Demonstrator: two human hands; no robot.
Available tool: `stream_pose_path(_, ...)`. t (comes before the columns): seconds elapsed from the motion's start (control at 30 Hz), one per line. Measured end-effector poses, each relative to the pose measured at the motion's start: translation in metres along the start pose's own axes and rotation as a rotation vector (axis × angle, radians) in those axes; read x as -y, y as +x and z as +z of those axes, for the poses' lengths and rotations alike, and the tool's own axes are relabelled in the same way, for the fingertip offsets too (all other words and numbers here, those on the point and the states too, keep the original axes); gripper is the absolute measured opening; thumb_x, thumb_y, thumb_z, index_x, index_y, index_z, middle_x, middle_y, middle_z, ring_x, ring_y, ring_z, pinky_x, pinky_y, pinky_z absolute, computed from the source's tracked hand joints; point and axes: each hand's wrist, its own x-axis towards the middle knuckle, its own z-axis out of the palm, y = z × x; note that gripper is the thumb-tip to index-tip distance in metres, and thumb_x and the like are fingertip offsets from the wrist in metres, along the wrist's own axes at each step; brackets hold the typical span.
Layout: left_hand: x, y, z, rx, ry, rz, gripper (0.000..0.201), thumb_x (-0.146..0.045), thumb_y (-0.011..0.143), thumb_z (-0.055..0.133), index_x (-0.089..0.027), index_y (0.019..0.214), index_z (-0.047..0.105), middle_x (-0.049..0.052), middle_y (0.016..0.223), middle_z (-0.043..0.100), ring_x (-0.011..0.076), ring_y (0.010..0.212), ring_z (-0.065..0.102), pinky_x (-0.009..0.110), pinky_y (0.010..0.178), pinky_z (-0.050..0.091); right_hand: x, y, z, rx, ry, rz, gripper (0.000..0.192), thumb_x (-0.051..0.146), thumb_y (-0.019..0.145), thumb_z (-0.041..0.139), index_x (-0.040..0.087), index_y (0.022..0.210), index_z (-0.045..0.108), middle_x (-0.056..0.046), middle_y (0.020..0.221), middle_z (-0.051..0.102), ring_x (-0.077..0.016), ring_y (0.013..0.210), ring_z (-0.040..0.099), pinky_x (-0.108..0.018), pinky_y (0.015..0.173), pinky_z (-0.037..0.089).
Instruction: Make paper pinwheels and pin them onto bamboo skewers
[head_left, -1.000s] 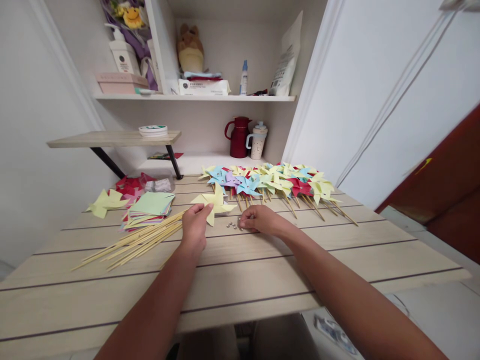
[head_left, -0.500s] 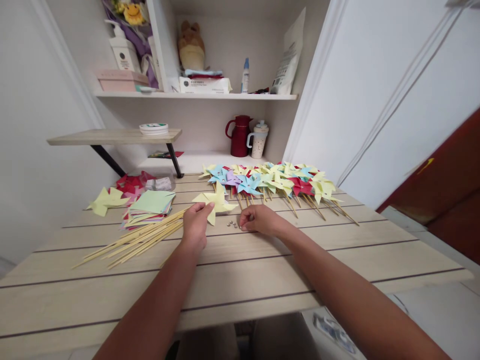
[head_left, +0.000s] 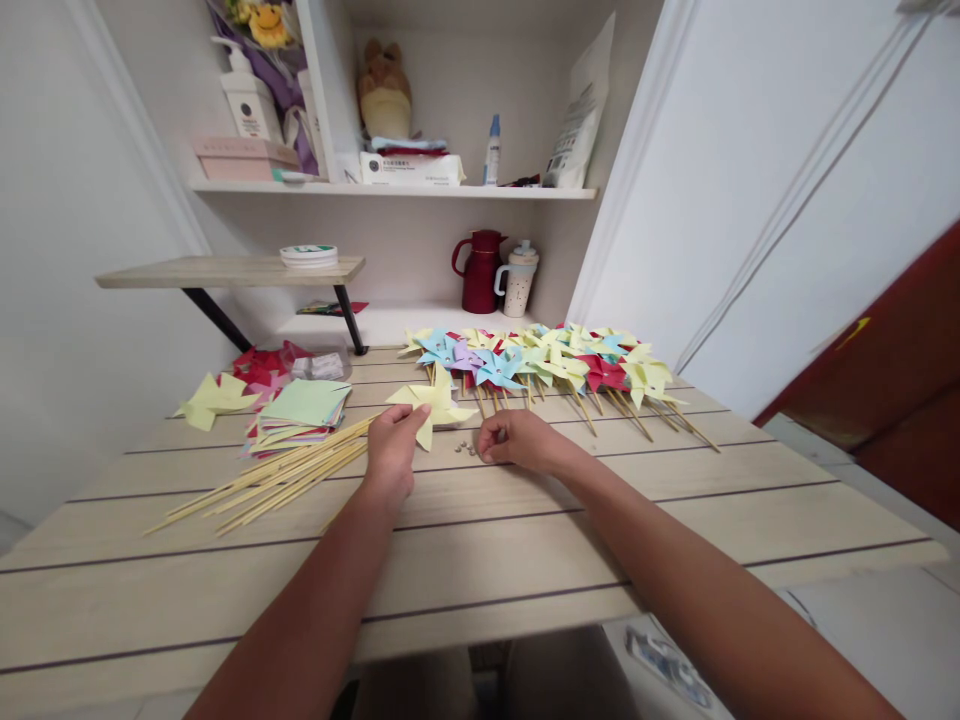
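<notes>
1. The pale yellow pinwheel (head_left: 442,405) is matte, lightly creased paper; 4 pointed blades show, spreading like a star, and the hand hides part of it.
2. It is just above the middle of the table (head_left: 525,540), pinched between the thumb and fingers of the left hand (head_left: 391,445).
3. The right hand (head_left: 517,440) rests at the table with its fingers curled and its thumb close to the forefinger, a narrow grip; whether anything sits between the fingertips, I cannot tell.
4. Small metallic beads (head_left: 465,449) lie just beside those fingertips, rounded and greyish, too tiny to count surely.
5. Slim, straight wooden sticks (head_left: 270,482) fan out to the left of the left hand, smooth and straw-coloured.
6. Behind them is a stack of paper sheets (head_left: 307,403), flat and roughly square, pale green on top with mixed colours at the edges.
7. Left of the stack lies a loose yellow paper shape (head_left: 211,402) with pointed corners.
8. Behind the right hand, many pinwheels on sticks (head_left: 562,368) overlap in a row: yellow, blue, red and 1 lilac, their blades crisp and folded.
9. The table has a pale wood-grain surface crossed by dark lines.
</notes>
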Motion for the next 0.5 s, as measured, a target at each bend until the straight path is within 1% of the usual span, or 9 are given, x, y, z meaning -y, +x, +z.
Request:
stream_pose_path(0.33,0.001,0.000,0.000,0.013,0.013,0.005,0.028,-0.034,0.055,0.083,-0.015,0.068,0.066,0.000,0.069,0.065,0.0142,0.068,0.058,0.027,0.066,0.044,0.004,0.000,0.003,-0.013,-0.001,0.013,0.006,0.016,0.067,0.069,0.020,0.071,0.071,0.002,0.070,0.069,-0.0129,0.065,0.059,-0.024,0.063,0.042)
stream_pose_path(0.5,0.000,-0.002,-0.001,0.011,0.029,0.033,0.029,-0.036,0.057,0.082,-0.014,0.069,0.068,0.001,0.067,0.064,0.0140,0.064,0.057,0.027,0.063,0.042,0.021,-0.006,-0.003,-0.042,0.019,-0.010,0.007,0.016,0.069,0.065,0.019,0.068,0.071,0.000,0.068,0.069,-0.0140,0.063,0.059,-0.025,0.063,0.042)
